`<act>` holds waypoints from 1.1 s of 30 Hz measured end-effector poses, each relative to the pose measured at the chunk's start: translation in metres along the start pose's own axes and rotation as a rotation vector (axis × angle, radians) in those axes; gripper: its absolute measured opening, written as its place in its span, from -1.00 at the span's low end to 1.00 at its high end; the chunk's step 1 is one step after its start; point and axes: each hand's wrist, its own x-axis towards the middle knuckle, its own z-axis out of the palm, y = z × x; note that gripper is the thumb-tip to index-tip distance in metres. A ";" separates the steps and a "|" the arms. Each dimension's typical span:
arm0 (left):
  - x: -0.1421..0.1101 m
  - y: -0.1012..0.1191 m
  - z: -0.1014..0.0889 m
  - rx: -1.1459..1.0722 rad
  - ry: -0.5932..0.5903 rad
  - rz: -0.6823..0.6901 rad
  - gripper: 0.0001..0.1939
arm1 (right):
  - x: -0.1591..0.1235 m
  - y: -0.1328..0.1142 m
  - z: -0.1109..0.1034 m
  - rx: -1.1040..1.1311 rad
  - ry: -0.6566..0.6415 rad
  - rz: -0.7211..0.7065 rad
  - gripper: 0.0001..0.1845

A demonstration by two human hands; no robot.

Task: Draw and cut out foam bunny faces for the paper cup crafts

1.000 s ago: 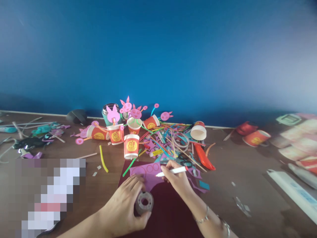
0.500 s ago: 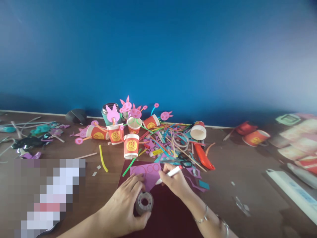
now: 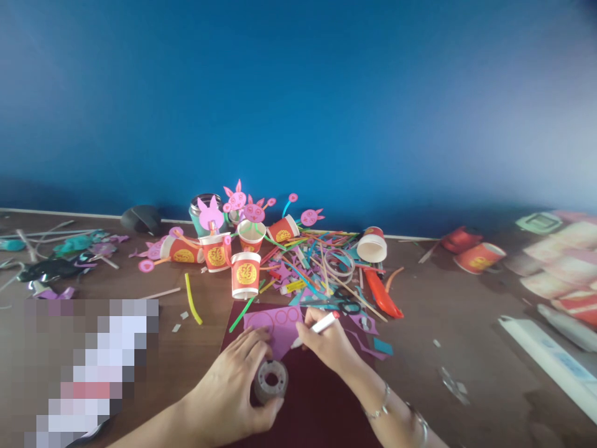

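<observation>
Free room, right: open desk (image 3: 405, 367) between right hand (image 3: 321, 339) and power strip (image 3: 545, 361), broken by small scraps (image 3: 452, 386). Free room, centre: mat (image 3: 321, 398) showed a gap between tape (image 3: 271, 381) and right forearm. Free room, left: desk lay open between yellow straw (image 3: 193, 300) and left hand (image 3: 237, 379). Obstacles, far side: cups (image 3: 245, 275), straw heap (image 3: 321, 261), wall (image 3: 298, 112) behind; these blocked a low forward pass.
</observation>
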 end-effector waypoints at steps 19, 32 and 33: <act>-0.001 -0.001 0.002 -0.014 -0.028 -0.007 -0.66 | 0.003 0.000 0.004 0.026 0.061 0.001 -0.68; 0.000 -0.001 0.001 -0.021 -0.025 -0.007 -0.67 | 0.006 0.001 0.005 0.017 0.129 0.000 -0.67; 0.000 -0.001 0.001 -0.019 -0.026 -0.007 -0.67 | 0.006 0.001 0.005 0.018 0.133 -0.002 -0.67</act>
